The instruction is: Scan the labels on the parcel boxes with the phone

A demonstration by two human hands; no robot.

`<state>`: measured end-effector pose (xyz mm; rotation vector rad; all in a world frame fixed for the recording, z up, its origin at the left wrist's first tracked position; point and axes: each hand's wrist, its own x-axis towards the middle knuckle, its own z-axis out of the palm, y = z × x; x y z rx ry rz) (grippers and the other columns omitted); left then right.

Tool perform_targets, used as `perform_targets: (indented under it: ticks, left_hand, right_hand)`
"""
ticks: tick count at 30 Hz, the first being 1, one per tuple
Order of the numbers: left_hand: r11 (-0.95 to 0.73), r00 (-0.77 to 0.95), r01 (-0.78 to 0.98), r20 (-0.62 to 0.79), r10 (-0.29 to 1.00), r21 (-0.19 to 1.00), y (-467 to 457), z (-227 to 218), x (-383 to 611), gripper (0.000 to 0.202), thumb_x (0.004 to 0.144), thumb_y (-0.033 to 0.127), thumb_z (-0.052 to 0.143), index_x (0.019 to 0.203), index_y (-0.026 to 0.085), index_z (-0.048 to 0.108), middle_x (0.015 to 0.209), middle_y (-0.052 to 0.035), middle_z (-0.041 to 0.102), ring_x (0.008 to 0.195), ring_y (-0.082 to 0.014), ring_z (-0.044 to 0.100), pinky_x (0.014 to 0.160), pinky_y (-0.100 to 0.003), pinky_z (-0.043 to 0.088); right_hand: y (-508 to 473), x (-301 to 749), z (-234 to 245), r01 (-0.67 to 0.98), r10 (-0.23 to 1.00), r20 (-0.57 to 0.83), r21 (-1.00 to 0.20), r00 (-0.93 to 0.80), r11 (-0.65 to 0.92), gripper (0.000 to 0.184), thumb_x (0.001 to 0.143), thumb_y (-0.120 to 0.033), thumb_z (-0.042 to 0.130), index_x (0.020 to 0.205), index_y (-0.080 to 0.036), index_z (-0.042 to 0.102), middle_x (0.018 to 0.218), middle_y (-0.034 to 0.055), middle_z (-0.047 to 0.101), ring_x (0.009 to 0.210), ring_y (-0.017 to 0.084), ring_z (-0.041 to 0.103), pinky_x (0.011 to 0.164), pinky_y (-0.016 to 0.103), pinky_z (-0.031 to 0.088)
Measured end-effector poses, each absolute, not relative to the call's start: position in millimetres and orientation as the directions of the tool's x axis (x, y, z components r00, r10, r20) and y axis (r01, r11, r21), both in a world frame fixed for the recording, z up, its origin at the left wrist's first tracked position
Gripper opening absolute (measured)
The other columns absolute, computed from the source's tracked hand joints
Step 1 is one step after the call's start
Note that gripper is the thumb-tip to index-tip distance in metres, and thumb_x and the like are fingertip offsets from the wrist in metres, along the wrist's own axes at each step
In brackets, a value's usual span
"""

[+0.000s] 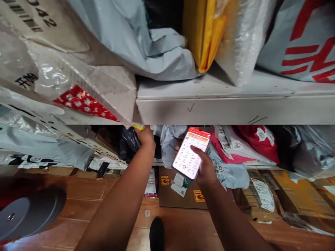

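Note:
A lit smartphone [190, 157] rests in my right hand [205, 167], fingers round its edges and thumb over the screen. Red header and rows of small icons show on the display. My left hand [145, 135] reaches into the lower shelf, beneath the white shelf edge. Its fingers are hidden, so I cannot tell whether they grip anything. A small yellow item [138, 127] shows at that hand, next to a black plastic parcel [129, 141]. Between the two hands sits a grey mailer bag [170, 139].
Above runs a white shelf [199, 109] stacked with grey bags, a yellow padded envelope [202, 35] and bubble-wrapped parcels. Red parcels [258, 139] lie lower right. Cardboard boxes [164, 195] stand on the wooden floor, and a round grey stool [28, 216] is at left.

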<state>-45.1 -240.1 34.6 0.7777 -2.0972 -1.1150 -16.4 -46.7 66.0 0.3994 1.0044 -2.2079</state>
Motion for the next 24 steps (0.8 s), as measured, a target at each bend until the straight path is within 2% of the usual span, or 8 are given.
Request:
perform_targets:
  ticks: [4, 6, 8, 10, 12, 15, 19, 24]
  left_hand:
    - [0.509, -0.546, -0.264, 0.308, -0.779, 0.819, -215.9, 34.3, -37.6, 0.023, 0.088, 0.023, 0.046, 0.106, 0.012, 0.057, 0.118, -0.0184, 0.061, 0.121, -0.0287, 0.052, 0.104, -0.048, 0.040]
    - [0.663, -0.642, -0.309, 0.365, -0.674, 0.682, -202.6, 39.7, -19.2, 0.025, 0.082, 0.024, 0.058, 0.105, 0.013, 0.060, 0.126, -0.0202, 0.055, 0.133, -0.0353, 0.038, 0.108, -0.056, 0.032]
    - [0.791, -0.722, -0.385, 0.379, -0.579, 0.475, -195.3, 45.3, 3.2, 0.038, 0.074, 0.018, 0.066, 0.112, 0.016, 0.062, 0.143, -0.0215, 0.039, 0.140, -0.0440, 0.016, 0.108, -0.066, 0.021]
    - [0.823, -0.745, -0.466, 0.357, -0.564, 0.326, -196.7, 47.6, 26.7, 0.057, 0.067, 0.013, 0.070, 0.122, 0.023, 0.059, 0.152, -0.0205, 0.022, 0.140, -0.0507, 0.005, 0.105, -0.072, 0.016]
    - [0.820, -0.751, -0.523, 0.329, -0.573, 0.234, -205.3, 45.4, 49.4, 0.067, 0.067, 0.015, 0.071, 0.130, 0.027, 0.053, 0.154, -0.0210, 0.016, 0.138, -0.0541, 0.005, 0.104, -0.073, 0.017]
    - [0.833, -0.775, -0.541, 0.315, -0.548, 0.117, -220.5, 38.2, 78.1, 0.064, 0.076, 0.022, 0.065, 0.136, 0.011, 0.046, 0.149, -0.0280, 0.022, 0.136, -0.0517, 0.018, 0.107, -0.067, 0.022]
    - [0.827, -0.735, -0.526, 0.384, -0.559, 0.198, -228.4, 35.0, 98.5, 0.053, 0.086, 0.027, 0.051, 0.128, -0.005, 0.045, 0.131, -0.0306, 0.043, 0.122, -0.0398, 0.044, 0.103, -0.053, 0.039]
    - [0.680, -0.604, -0.539, 0.335, -0.723, 0.498, -236.7, 43.0, 98.0, 0.059, 0.087, 0.046, 0.049, 0.123, 0.000, 0.046, 0.111, -0.0238, 0.054, 0.098, -0.0315, 0.059, 0.089, -0.048, 0.049]
  right_hand:
    - [-36.4, -23.8, 67.7, 0.628, -0.374, -0.506, -0.580, -0.777, -0.519, 0.041, 0.057, -0.029, 0.071, 0.097, -0.023, 0.065, 0.081, 0.0068, 0.078, 0.070, 0.025, 0.071, 0.064, 0.038, 0.058]
    - [-34.3, -26.3, 67.2, 0.611, -0.373, -0.484, -0.593, -0.791, -0.525, 0.043, 0.059, -0.029, 0.070, 0.101, -0.022, 0.065, 0.085, 0.0064, 0.077, 0.071, 0.025, 0.071, 0.063, 0.038, 0.058]
    - [-33.8, -26.8, 66.3, 0.606, -0.375, -0.477, -0.594, -0.795, -0.529, 0.044, 0.060, -0.029, 0.068, 0.103, -0.023, 0.065, 0.088, 0.0060, 0.077, 0.073, 0.025, 0.071, 0.065, 0.039, 0.058]
    - [-34.2, -26.2, 64.7, 0.605, -0.373, -0.477, -0.594, -0.796, -0.531, 0.041, 0.061, -0.030, 0.068, 0.102, -0.023, 0.066, 0.086, 0.0061, 0.077, 0.073, 0.025, 0.071, 0.065, 0.039, 0.058]
    - [-35.0, -25.7, 62.3, 0.595, -0.371, -0.465, -0.599, -0.804, -0.536, 0.039, 0.062, -0.031, 0.068, 0.100, -0.022, 0.067, 0.084, 0.0069, 0.077, 0.073, 0.025, 0.071, 0.064, 0.038, 0.058]
    - [-35.5, -26.2, 58.4, 0.576, -0.380, -0.433, -0.597, -0.817, -0.558, 0.038, 0.063, -0.030, 0.069, 0.101, -0.022, 0.067, 0.086, 0.0081, 0.077, 0.074, 0.023, 0.071, 0.064, 0.035, 0.058]
    - [-34.2, -27.3, 55.4, 0.571, -0.413, -0.395, -0.574, -0.821, -0.587, 0.038, 0.065, -0.030, 0.069, 0.101, -0.022, 0.066, 0.093, 0.0077, 0.076, 0.076, 0.020, 0.070, 0.068, 0.032, 0.058]
    - [-33.5, -27.3, 53.8, 0.577, -0.408, -0.409, -0.574, -0.817, -0.581, 0.038, 0.066, -0.031, 0.068, 0.102, -0.023, 0.066, 0.091, 0.0078, 0.076, 0.077, 0.021, 0.070, 0.068, 0.032, 0.058]
